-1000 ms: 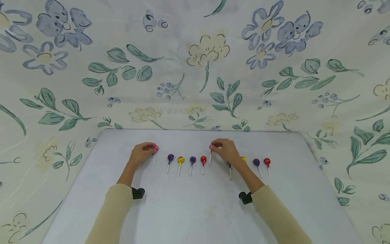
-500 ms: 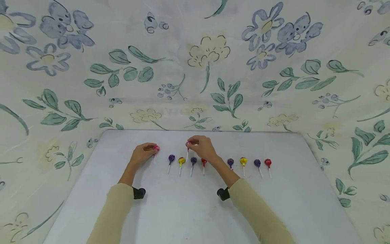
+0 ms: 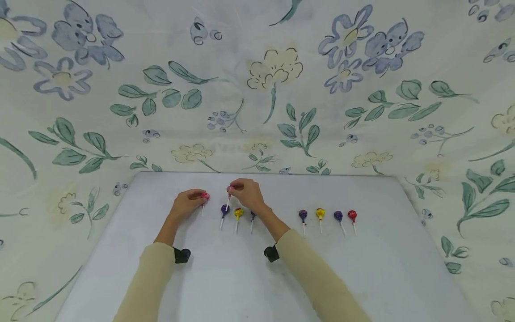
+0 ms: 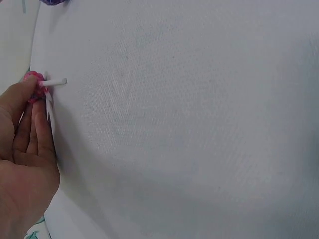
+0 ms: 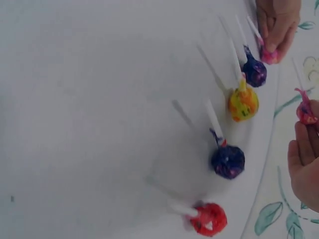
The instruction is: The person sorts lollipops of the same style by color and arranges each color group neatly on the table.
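With the left hand (image 3: 187,204), pinching a pink-wrapped lollipop (image 3: 205,196) between thumb and fingers, at two o'clock from the palm. Followed, at four o'clock from that lollipop, by a purple-wrapped lollipop (image 3: 225,209), then a yellow-wrapped lollipop (image 3: 239,213). With the right hand (image 3: 248,193), pinching a second pink-wrapped lollipop (image 3: 230,189) at nine o'clock from the palm, raised off the white tabletop (image 3: 382,277). Flanked, well apart toward three o'clock, by a red-wrapped lollipop (image 3: 352,213).

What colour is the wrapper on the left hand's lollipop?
Mostly pink; the wrapper shows best in the left wrist view, partly covered by the thumb.
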Demonstrator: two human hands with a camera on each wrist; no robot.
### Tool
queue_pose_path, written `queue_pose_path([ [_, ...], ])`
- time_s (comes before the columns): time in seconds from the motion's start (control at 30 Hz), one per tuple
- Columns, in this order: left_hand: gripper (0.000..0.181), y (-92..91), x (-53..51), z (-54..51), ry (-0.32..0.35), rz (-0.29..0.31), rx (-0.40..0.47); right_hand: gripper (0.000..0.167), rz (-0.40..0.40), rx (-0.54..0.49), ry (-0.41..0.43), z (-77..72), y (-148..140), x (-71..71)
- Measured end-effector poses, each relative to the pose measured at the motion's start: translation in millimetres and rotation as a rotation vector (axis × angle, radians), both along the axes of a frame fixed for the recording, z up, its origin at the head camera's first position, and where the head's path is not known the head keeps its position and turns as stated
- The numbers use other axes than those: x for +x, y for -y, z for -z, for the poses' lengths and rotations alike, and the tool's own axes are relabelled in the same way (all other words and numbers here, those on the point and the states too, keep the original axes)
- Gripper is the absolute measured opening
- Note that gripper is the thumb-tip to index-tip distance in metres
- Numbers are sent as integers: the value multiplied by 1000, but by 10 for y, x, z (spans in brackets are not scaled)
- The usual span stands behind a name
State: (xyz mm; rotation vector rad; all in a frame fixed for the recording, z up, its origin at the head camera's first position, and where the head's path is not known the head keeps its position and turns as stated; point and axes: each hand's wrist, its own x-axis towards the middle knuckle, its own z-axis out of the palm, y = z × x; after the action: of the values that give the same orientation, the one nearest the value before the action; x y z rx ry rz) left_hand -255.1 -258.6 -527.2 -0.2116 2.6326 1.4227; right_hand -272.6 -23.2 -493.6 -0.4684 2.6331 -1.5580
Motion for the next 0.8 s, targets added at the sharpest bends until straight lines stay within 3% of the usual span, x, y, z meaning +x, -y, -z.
queue_pose_path([
  [0.23,39,39,32,-16,-12,1,6,23,36,-2,87,58,255,25],
  [0.53,38,14,45,-36,-74,7,23,22,4,3,64,58,425,67],
  [0.8,39,-14,46,-35,-58,4,50,22,-11,86,62,139,466,64],
])
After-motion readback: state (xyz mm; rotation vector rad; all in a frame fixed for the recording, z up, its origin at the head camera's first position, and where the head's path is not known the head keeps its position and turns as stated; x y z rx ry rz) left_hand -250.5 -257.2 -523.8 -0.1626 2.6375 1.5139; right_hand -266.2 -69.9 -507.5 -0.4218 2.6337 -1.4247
